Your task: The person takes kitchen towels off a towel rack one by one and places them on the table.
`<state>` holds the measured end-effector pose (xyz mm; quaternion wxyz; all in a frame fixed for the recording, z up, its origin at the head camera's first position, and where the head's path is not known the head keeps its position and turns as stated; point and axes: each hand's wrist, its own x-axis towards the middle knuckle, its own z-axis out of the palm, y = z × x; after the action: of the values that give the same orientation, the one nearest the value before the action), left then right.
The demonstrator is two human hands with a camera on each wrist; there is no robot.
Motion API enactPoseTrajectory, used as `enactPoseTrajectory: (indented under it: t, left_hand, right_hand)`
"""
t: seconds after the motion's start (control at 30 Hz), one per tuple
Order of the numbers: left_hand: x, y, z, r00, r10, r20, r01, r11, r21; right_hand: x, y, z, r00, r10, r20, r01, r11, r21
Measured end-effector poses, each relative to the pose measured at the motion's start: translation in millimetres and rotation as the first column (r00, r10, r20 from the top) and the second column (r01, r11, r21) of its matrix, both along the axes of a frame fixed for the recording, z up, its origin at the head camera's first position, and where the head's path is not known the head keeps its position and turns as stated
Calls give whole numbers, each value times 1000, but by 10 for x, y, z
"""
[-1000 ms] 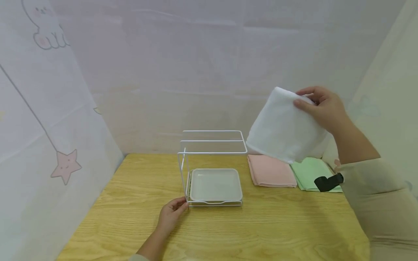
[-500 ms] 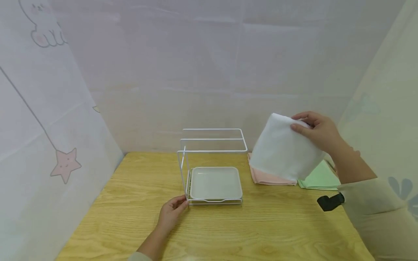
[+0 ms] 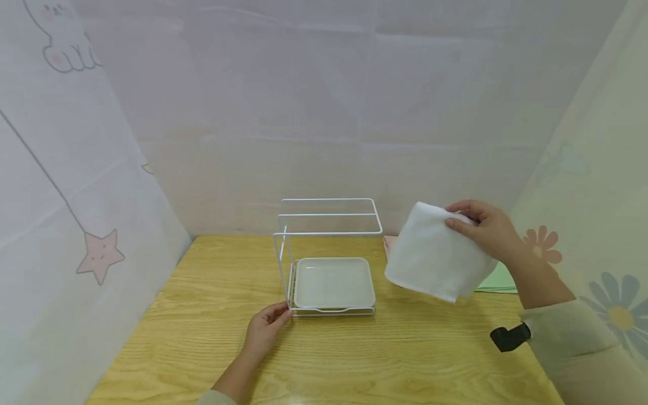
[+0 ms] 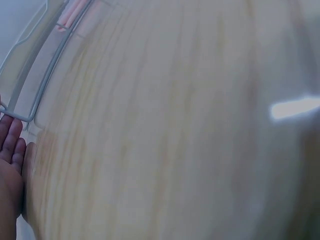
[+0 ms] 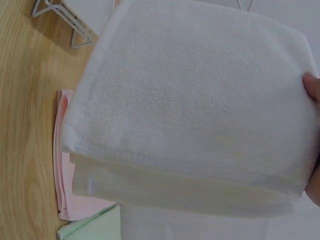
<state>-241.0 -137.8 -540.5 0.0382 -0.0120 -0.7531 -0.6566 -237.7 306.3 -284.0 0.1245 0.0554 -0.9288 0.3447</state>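
Note:
A folded white towel (image 3: pixel 435 253) hangs in the air from my right hand (image 3: pixel 488 233), which pinches its upper edge between thumb and fingers. Close up in the right wrist view, the towel (image 5: pixel 190 100) shows a terry weave and a loose lower layer. My left hand (image 3: pixel 265 329) holds the front left corner of a white wire rack (image 3: pixel 328 233) with thumb and fingers. On the rack's base lies a shallow off-white tray (image 3: pixel 335 284). Part of the left hand (image 4: pixel 11 155) shows at the edge of the left wrist view, fingers at the wire.
Behind the white towel, mostly hidden, lie a folded pink towel (image 5: pixel 80 202) and a folded green towel (image 3: pixel 498 279) on the wooden table (image 3: pixel 385 360). Printed cloth walls (image 3: pixel 304 112) enclose the table at the back and sides.
My right hand has moved down with the white towel, from above the pink and green towels to lower in front of them. My left hand has stayed at the rack's corner.

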Motion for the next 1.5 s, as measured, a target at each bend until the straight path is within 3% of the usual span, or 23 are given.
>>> enactPoseTrajectory:
  t: [0.43,0.67,0.93,1.27,1.5]
  left_hand:
    - [30,-27,46,1000,-3,-18,3,1000,-20]
    - [44,-30,51,1000,-6,-15,5,1000,-27]
    - [33,-28,44,1000,0,-20,-1,1000,-25]
    - [20,-38,23,1000,-1,-12,1,1000,-16]
    - [1,-38,2,1000,-2,0,2,1000,-5]
  right_hand:
    - [181,51,-372,998,27,56,-26,1000,-12]
    - [331,90,-542,999,22,23,-24,998,65]
    - [478,108,-747,998,55,24,-56,998,28]
    - [647,51,-812,996,53,75,-56,998,29]
    - [756,18,-835,996,78,36,-79,996,32]
